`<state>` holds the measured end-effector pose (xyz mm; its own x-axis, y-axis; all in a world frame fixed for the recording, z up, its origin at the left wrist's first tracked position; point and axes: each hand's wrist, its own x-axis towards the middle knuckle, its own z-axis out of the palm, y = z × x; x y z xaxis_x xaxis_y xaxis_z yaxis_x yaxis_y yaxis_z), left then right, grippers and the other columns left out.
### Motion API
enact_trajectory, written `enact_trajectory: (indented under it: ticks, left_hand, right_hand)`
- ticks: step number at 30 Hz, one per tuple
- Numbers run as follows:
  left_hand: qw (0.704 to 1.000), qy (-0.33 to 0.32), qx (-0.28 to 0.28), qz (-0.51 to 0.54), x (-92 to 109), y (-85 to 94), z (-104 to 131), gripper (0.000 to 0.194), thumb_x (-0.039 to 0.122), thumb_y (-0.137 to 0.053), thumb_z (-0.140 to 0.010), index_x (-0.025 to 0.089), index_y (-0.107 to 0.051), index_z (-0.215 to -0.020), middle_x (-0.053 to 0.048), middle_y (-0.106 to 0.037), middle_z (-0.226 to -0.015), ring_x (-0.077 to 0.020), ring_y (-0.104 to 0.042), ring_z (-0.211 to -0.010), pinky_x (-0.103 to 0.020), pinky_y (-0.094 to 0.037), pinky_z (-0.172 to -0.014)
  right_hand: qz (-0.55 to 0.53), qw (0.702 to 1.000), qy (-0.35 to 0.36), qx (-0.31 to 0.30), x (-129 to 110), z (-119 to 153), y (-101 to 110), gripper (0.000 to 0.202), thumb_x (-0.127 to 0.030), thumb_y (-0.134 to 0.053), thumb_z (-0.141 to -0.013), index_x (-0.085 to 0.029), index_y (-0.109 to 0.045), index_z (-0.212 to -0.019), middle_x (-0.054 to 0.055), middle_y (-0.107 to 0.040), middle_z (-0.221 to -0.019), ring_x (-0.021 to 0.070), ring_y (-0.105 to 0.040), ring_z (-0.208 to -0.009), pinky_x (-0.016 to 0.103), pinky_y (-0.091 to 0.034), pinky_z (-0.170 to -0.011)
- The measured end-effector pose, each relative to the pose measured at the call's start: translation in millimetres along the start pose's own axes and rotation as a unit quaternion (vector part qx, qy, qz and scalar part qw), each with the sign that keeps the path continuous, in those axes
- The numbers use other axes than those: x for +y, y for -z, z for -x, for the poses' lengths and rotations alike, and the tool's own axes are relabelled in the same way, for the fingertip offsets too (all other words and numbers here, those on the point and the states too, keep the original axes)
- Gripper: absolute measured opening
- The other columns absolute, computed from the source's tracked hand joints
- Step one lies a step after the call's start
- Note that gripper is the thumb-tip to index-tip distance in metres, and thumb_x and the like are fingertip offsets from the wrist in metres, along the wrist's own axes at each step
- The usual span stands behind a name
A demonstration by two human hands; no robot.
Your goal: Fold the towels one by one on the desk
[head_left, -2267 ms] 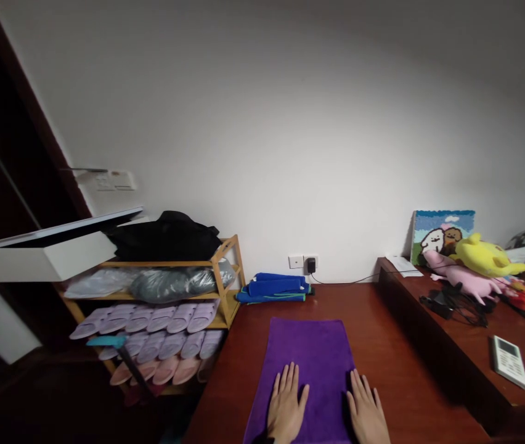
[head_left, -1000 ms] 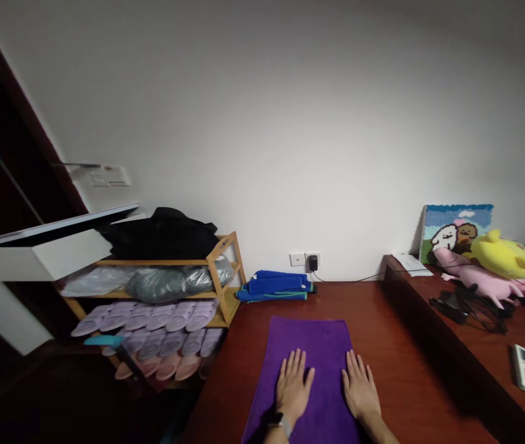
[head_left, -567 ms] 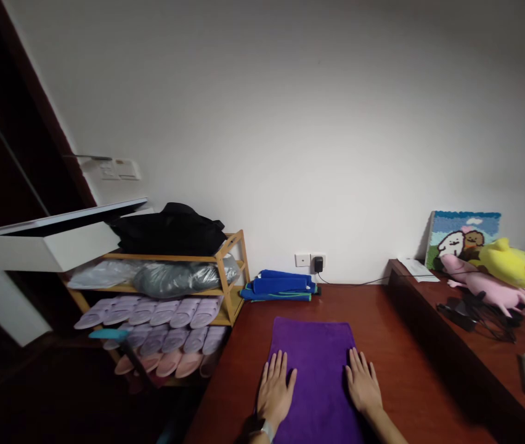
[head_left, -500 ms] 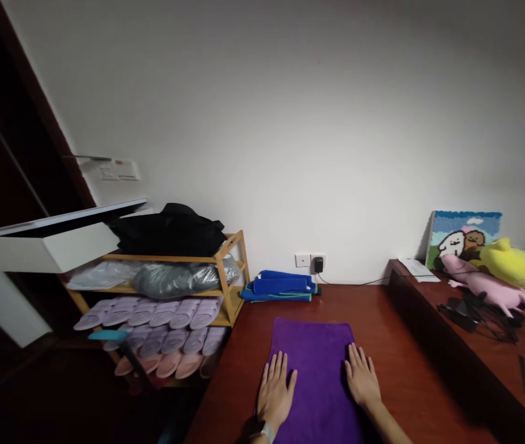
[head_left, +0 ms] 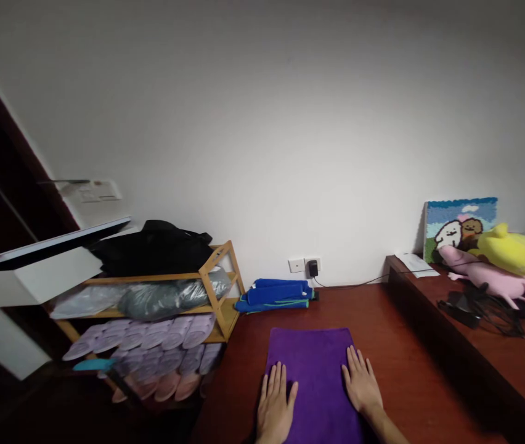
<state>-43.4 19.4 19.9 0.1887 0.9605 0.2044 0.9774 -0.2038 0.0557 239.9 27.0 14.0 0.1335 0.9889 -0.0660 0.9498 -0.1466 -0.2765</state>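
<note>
A purple towel (head_left: pixel 314 385) lies spread on the reddish-brown wooden tabletop, its near end running out of the bottom of the view. Flat on its left edge rests my left hand (head_left: pixel 275 404), palm down with the fingers stretched forward. My right hand (head_left: pixel 362 382) lies the same way across the right edge, fingers slightly apart. Neither hand grasps anything. Beyond the towel, by the wall, sits a stack of folded blue cloths (head_left: pixel 274 295) with green edging.
Left of the table stands a wooden rack (head_left: pixel 219 296) with slippers (head_left: pixel 179 333), plastic-wrapped bundles and a black bag (head_left: pixel 156 246). A charger (head_left: pixel 313 268) is plugged into the wall. The raised right ledge holds plush toys (head_left: pixel 516 250), a picture (head_left: pixel 459 225) and cables (head_left: pixel 484 311).
The view has tilted slightly, so the scene sits a little differently in the picture. Both hands stay flat on the towel's edges, with little visible movement.
</note>
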Motion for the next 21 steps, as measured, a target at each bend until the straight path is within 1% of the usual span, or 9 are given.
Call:
enact_trajectory:
  ticks: [2, 4, 6, 8, 10, 11, 14, 17, 21]
  left_hand:
    - [0.999, -0.038, 0.011, 0.019, 26, 4.4, -11, 0.066, 0.056, -0.020, -0.105, 0.018, -0.028, -0.159, -0.006, -0.027, -0.166, -0.0247, -0.028, -0.153, -0.048, -0.028, -0.126]
    - [0.994, -0.094, 0.001, 0.055, 63, 6.7, -25, 0.064, 0.053, -0.019, -0.106, 0.020, -0.023, -0.160, -0.003, -0.024, -0.167, -0.0225, -0.025, -0.154, -0.045, -0.027, -0.127]
    - [0.985, -0.140, -0.024, 0.093, 102, 3.6, -37, 0.062, 0.051, -0.016, -0.107, 0.022, -0.021, -0.161, -0.001, -0.023, -0.167, -0.0210, -0.024, -0.154, -0.044, -0.025, -0.128]
    - [0.980, -0.154, -0.049, 0.120, 132, -5.4, -44, 0.060, 0.049, -0.012, -0.107, 0.023, -0.021, -0.161, 0.000, -0.024, -0.167, -0.0203, -0.023, -0.155, -0.044, -0.024, -0.128]
    - [0.978, -0.148, -0.063, 0.130, 148, -17.4, -48, 0.059, 0.046, -0.010, -0.107, 0.024, -0.019, -0.161, 0.001, -0.024, -0.167, -0.0200, -0.021, -0.155, -0.044, -0.022, -0.129]
    - [0.979, -0.145, -0.066, 0.130, 150, -23.0, -48, 0.058, 0.045, -0.009, -0.107, 0.025, -0.018, -0.161, 0.001, -0.023, -0.167, -0.0200, -0.020, -0.155, -0.045, -0.022, -0.129]
    - [0.982, -0.133, -0.072, 0.112, 127, -30.1, -50, 0.059, 0.048, -0.013, -0.106, 0.025, -0.016, -0.161, 0.001, -0.021, -0.168, -0.0217, -0.019, -0.156, -0.048, -0.022, -0.129]
    - [0.992, -0.069, -0.072, 0.078, 75, -19.9, -54, 0.066, 0.056, -0.015, -0.105, 0.022, -0.022, -0.161, -0.002, -0.023, -0.167, -0.0248, -0.019, -0.155, -0.051, -0.022, -0.128]
    - [0.997, 0.016, -0.069, 0.039, 5, -1.4, -59, 0.072, 0.060, -0.014, -0.103, 0.017, -0.028, -0.160, -0.006, -0.025, -0.167, -0.0259, -0.022, -0.155, -0.049, -0.022, -0.127]
  right_hand:
    - [-0.011, 1.000, 0.000, 0.001, 0, 0, 2, 0.071, -0.050, -0.014, -0.100, -0.015, -0.019, -0.161, 0.002, -0.017, -0.169, 0.0223, -0.012, -0.157, 0.044, -0.009, -0.128]
    - [-0.016, 1.000, 0.001, 0.004, 0, 0, 4, 0.070, -0.050, -0.015, -0.100, -0.014, -0.019, -0.161, 0.002, -0.018, -0.168, 0.0226, -0.011, -0.157, 0.045, -0.009, -0.128]
    - [-0.013, 1.000, 0.010, 0.001, 1, 1, 5, 0.068, -0.047, -0.016, -0.101, -0.016, -0.022, -0.161, 0.002, -0.017, -0.168, 0.0232, -0.011, -0.157, 0.045, -0.009, -0.128]
    - [-0.005, 0.999, 0.031, -0.006, 2, 2, 5, 0.063, -0.043, -0.020, -0.100, -0.022, -0.030, -0.159, 0.001, -0.017, -0.168, 0.0244, -0.010, -0.157, 0.048, -0.009, -0.127]
    - [0.000, 0.999, 0.052, -0.011, 3, 2, 5, 0.060, -0.039, -0.025, -0.098, -0.028, -0.038, -0.156, -0.001, -0.017, -0.168, 0.0256, -0.010, -0.157, 0.050, -0.009, -0.127]
    - [0.000, 0.998, 0.054, -0.011, 4, 2, 4, 0.060, -0.038, -0.026, -0.098, -0.029, -0.039, -0.155, -0.001, -0.018, -0.168, 0.0258, -0.010, -0.157, 0.050, -0.009, -0.127]
    - [-0.002, 1.000, 0.031, -0.003, 3, 1, 4, 0.064, -0.042, -0.020, -0.099, -0.020, -0.031, -0.159, 0.002, -0.018, -0.168, 0.0249, -0.012, -0.156, 0.048, -0.010, -0.127]
    - [0.002, 1.000, 0.009, 0.003, 0, 0, 4, 0.070, -0.047, -0.014, -0.100, -0.014, -0.022, -0.161, 0.003, -0.017, -0.168, 0.0236, -0.012, -0.157, 0.046, -0.010, -0.128]
    - [0.005, 1.000, 0.001, -0.003, 0, -1, 2, 0.071, -0.050, -0.013, -0.100, -0.015, -0.020, -0.161, 0.001, -0.017, -0.168, 0.0221, -0.012, -0.157, 0.044, -0.010, -0.128]
